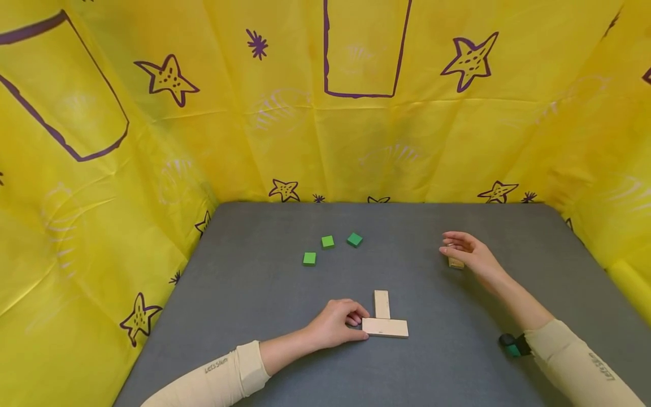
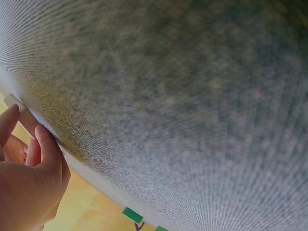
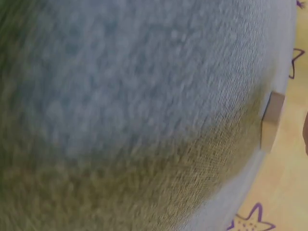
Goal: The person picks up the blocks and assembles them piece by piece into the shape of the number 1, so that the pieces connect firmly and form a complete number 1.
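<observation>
Two pale wooden blocks lie flat in a T shape in the head view: one block runs crosswise, and another stands off its far edge. My left hand pinches the crosswise block's left end between thumb and fingers; in the left wrist view the hand holds a block. Over at the right, my right hand hovers with loosely bent fingers above a third wooden block, partly hidden beneath it. The right wrist view shows that block apart from the bit of hand at the edge.
Three green blocks lie on the grey table beyond my left hand: one light green, another light green, and a darker one. A yellow cloth with purple drawings rises behind and beside the table.
</observation>
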Demonstrator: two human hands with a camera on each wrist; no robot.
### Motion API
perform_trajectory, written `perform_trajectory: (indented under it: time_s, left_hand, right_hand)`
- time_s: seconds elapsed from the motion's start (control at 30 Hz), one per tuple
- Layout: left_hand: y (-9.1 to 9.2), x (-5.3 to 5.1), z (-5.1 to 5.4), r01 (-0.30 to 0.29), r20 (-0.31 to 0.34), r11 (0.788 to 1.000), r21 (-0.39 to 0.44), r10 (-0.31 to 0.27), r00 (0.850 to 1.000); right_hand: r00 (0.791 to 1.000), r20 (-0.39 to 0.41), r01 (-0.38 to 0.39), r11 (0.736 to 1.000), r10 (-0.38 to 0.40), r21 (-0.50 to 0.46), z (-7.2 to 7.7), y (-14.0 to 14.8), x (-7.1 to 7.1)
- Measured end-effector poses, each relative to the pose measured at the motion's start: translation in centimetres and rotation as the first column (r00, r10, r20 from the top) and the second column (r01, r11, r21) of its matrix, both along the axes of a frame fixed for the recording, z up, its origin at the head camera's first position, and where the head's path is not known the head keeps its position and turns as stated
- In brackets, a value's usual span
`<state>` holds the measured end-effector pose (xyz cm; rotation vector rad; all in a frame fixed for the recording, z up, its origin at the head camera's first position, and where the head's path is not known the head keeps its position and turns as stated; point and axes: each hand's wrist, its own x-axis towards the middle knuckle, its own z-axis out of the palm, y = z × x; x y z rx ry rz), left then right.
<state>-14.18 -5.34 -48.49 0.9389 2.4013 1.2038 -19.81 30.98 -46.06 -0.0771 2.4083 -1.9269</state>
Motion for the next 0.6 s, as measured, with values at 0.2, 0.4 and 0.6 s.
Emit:
perform_trajectory:
  time_s: [0.2,0.4,0.6]
  left_hand:
    - [0.0,0.0,-0.1,0.000,-0.003,1.000,0.006,0.000,1.000]
    - [0.0,0.0,-0.2,-0.003,-0.001,1.000,0.002,0.003,1.000]
    - [0.0,0.0,-0.2,0.002,-0.003,1.000,-0.005,-0.002,1.000]
  right_hand:
    - [1.000,-0.003,0.018,0.999,-0.018,-0.035,-0.4,1.0,-0.4]
    - [0.999,0.009,0.044,0.999,-0.043,-0.023,-0.6,2.0,-0.5]
    - [0.998,0.029,0.059,0.998,-0.058,-0.029,-0.7,2.9,-0.4]
